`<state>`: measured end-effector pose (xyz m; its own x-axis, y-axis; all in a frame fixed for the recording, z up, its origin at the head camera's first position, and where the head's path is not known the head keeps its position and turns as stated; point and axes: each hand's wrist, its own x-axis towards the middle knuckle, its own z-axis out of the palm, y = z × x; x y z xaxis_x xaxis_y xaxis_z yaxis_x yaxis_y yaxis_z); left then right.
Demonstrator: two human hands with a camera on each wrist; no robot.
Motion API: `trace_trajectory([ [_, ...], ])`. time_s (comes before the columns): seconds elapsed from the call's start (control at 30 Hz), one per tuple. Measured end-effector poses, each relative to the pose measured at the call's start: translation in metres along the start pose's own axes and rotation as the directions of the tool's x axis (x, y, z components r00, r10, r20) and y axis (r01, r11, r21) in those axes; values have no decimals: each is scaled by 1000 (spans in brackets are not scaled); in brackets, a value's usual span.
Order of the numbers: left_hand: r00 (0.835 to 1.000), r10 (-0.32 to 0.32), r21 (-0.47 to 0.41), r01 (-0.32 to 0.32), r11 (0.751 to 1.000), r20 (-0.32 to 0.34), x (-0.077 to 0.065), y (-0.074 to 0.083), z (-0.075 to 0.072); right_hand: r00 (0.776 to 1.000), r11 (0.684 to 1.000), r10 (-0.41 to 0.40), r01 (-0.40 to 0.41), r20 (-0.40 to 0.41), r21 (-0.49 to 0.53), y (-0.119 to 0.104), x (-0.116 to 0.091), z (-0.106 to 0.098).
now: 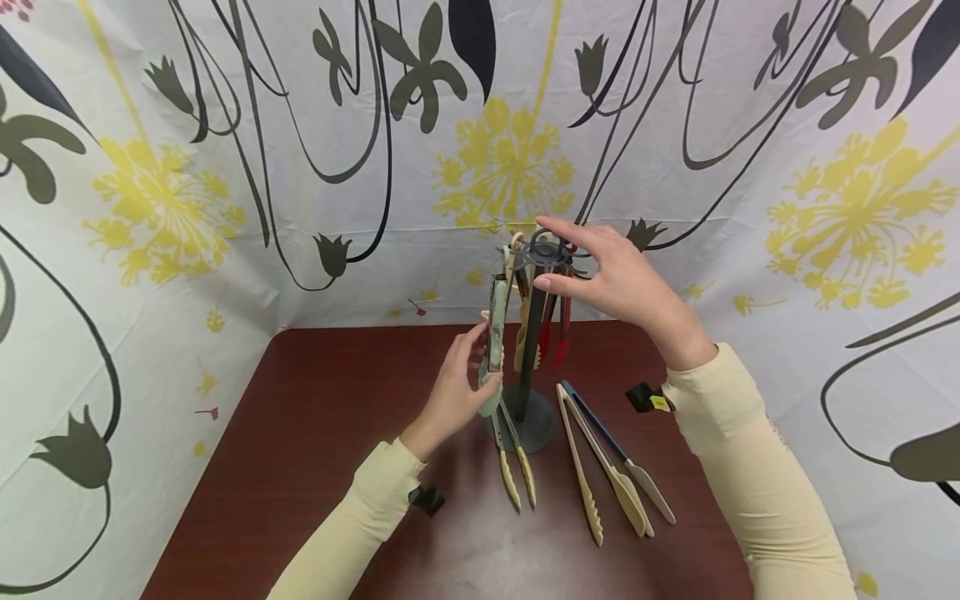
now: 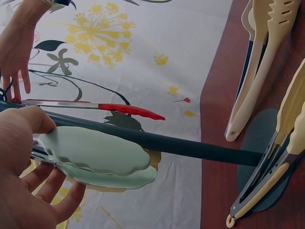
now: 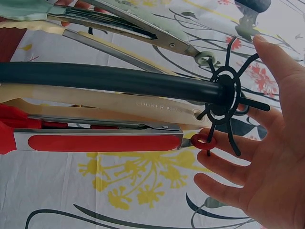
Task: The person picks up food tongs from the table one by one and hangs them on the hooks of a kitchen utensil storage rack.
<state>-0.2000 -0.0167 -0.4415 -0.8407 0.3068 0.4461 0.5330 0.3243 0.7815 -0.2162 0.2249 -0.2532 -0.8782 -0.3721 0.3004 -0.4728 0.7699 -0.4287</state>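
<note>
My left hand (image 1: 455,383) pinches a pair of mint-green tongs (image 2: 100,150) by its scalloped heads, thumb on one side and fingers on the other. The tongs hang along the pole (image 3: 109,81) of a dark rack, their ring (image 3: 205,58) at one of its hooks. Around the hooked top (image 3: 230,93) my right hand (image 1: 618,275) spreads its fingers and thumb, fingertips right at the hooks. Red tongs (image 3: 102,143) and cream tongs (image 3: 143,102) hang from the same rack.
Yellow-tipped tongs (image 1: 517,467) lie on the table (image 1: 300,450) by the rack's round base (image 1: 536,429). Right of it lie cream tongs (image 1: 587,467) and a blue-handled pair (image 1: 600,425). Patterned cloth (image 1: 360,208) stands behind and at both sides.
</note>
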Motion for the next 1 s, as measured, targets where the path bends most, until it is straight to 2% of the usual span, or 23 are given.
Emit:
trace_trajectory([
  [0.3, 1000, -14, 15, 14, 1000, -20, 3, -2, 4, 1000, 1000, -1, 1, -2, -6, 1, 0, 0],
  [0.63, 1000, -22, 42, 23, 999, -13, 5, -4, 6, 1000, 1000, -4, 4, 0, 11, 2, -1, 1],
  [1.0, 999, -43, 28, 42, 999, 7, 7, -6, 5, 1000, 1000, -4, 4, -28, -7, 2, 0, 2],
])
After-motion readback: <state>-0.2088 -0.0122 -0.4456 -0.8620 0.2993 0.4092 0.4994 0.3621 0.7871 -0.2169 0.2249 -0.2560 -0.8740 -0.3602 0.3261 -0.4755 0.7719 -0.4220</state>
